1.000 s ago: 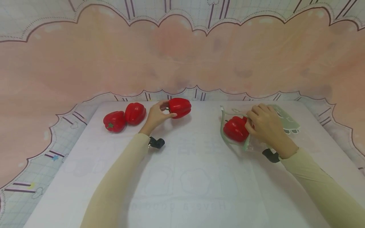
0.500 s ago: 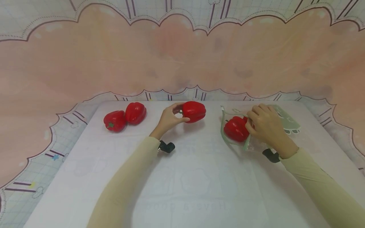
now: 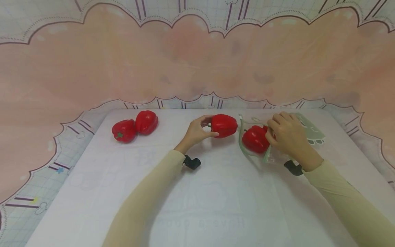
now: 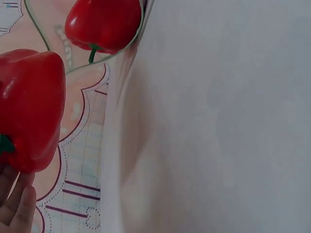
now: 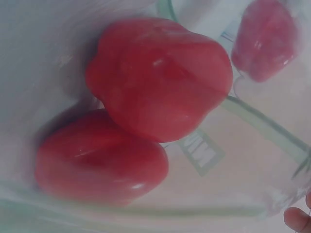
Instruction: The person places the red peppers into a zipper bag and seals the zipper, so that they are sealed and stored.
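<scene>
My left hand (image 3: pixel 197 133) holds a red bell pepper (image 3: pixel 224 126) by its stem end, thumb in front and fingers behind. The pepper hangs over the table just left of a clear zip bag with green edges (image 3: pixel 241 137). My right hand (image 3: pixel 285 135) pinches the bag's upper edge and keeps its mouth spread toward the left. One bell pepper (image 3: pixel 255 139) lies at the mouth. Through the plastic, the right wrist view shows that pepper (image 5: pixel 165 77) against another bell pepper (image 5: pixel 102 160), which my right hand hides in the head view.
Two more red bell peppers, one (image 3: pixel 124 131) with its green stem facing me and one (image 3: pixel 146 122) behind it, lie together at the back left of the white table (image 3: pixel 197 192). A patterned cloth (image 3: pixel 197 68) rises behind the table's far edge.
My left hand has carried its bell pepper rightward and slightly nearer to me, up to the bag. My right hand and the bag have stayed in place.
</scene>
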`<state>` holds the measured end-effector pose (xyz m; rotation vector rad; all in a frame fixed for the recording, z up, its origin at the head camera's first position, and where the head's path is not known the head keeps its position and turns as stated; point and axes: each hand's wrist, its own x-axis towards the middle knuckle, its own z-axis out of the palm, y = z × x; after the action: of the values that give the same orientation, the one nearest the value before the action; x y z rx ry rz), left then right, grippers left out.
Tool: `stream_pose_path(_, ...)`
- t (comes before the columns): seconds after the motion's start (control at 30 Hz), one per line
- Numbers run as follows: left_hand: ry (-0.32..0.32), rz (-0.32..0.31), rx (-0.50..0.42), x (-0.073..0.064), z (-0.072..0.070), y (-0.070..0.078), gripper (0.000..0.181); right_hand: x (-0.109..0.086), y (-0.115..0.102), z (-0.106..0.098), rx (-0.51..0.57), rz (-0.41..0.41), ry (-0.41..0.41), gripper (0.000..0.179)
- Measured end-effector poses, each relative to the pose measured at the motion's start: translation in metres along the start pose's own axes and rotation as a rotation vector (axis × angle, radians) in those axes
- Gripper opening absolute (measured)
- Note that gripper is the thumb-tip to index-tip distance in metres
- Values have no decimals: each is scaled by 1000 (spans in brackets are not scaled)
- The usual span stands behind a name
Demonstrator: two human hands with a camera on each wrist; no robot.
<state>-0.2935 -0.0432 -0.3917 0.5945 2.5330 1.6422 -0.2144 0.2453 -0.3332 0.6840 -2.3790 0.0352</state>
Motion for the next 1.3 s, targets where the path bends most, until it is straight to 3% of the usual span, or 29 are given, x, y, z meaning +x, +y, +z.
stream_pose_path(0.33, -16, 34, 8, 4, 16, 5, 67, 2, 0, -1, -10, 11, -31, 15)
stream_pose_path(0.5, -26, 17, 20, 5, 21, 6, 68, 2, -1, -1, -4, 7, -28, 15)
stream_pose_path(1.07, -68, 7, 41, 4, 28, 7, 66, 4, -1, -2, 1, -5, -34, 14)
stream_pose_path(1.3, -87, 36, 27, 4, 30, 7, 66, 2, 0, -1, 30, -19, -13, 13)
